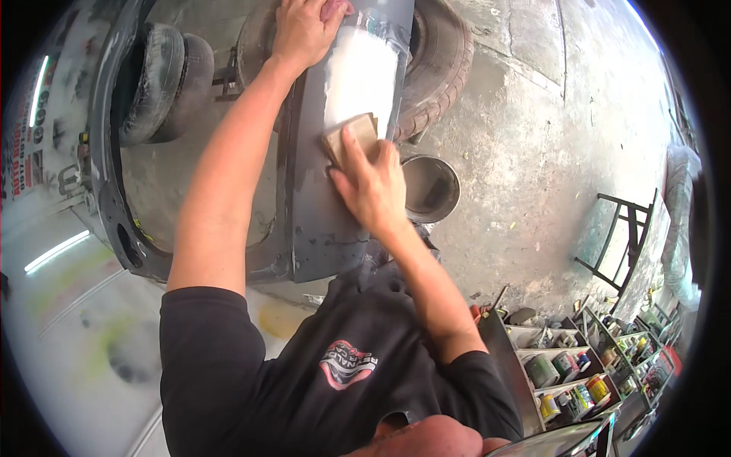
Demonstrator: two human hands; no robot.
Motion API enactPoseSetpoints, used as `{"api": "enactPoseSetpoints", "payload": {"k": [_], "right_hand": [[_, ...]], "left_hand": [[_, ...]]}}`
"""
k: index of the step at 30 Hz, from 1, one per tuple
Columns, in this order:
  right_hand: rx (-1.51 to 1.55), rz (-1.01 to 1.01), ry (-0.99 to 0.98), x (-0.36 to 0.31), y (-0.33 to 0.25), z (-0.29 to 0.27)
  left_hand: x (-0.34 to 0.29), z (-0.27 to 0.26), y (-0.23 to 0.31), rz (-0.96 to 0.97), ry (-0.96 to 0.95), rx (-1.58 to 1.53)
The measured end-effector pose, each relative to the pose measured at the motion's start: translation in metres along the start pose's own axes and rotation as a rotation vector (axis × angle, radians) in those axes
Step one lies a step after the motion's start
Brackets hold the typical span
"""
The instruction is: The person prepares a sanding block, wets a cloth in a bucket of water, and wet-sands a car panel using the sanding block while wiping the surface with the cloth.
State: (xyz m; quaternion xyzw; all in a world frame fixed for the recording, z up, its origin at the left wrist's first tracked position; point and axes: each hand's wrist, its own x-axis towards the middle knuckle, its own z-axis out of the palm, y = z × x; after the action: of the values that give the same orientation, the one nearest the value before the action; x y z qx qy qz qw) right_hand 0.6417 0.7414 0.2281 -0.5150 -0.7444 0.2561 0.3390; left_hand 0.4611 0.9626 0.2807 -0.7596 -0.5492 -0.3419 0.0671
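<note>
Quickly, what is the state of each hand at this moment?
Left hand: partly closed, holding a reddish item, unclear what.
Right hand: holding a tan block against the grey panel.

One wide view looks down from the person's head [435, 439], near the bare left hand [303, 34], bare right hand [375, 183] and long grey metal car panel [316, 221].

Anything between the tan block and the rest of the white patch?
Nothing visible. The right hand's tan block overlaps the patch's near end; the left hand is beside the far end, left of it.
</note>
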Motion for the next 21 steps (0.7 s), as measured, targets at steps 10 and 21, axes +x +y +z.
{"api": "enactPoseSetpoints", "payload": {"k": [10, 21], "right_hand": [[-0.065, 0.176, 0.046, 0.078, 0.041, 0.012], [-0.042, 0.306, 0.105, 0.147, 0.091, -0.007]], "left_hand": [[-0.007, 0.017, -0.010, 0.012, 0.012, -0.019], [0.001, 0.029, -0.001, 0.044, 0.014, -0.057]]}}
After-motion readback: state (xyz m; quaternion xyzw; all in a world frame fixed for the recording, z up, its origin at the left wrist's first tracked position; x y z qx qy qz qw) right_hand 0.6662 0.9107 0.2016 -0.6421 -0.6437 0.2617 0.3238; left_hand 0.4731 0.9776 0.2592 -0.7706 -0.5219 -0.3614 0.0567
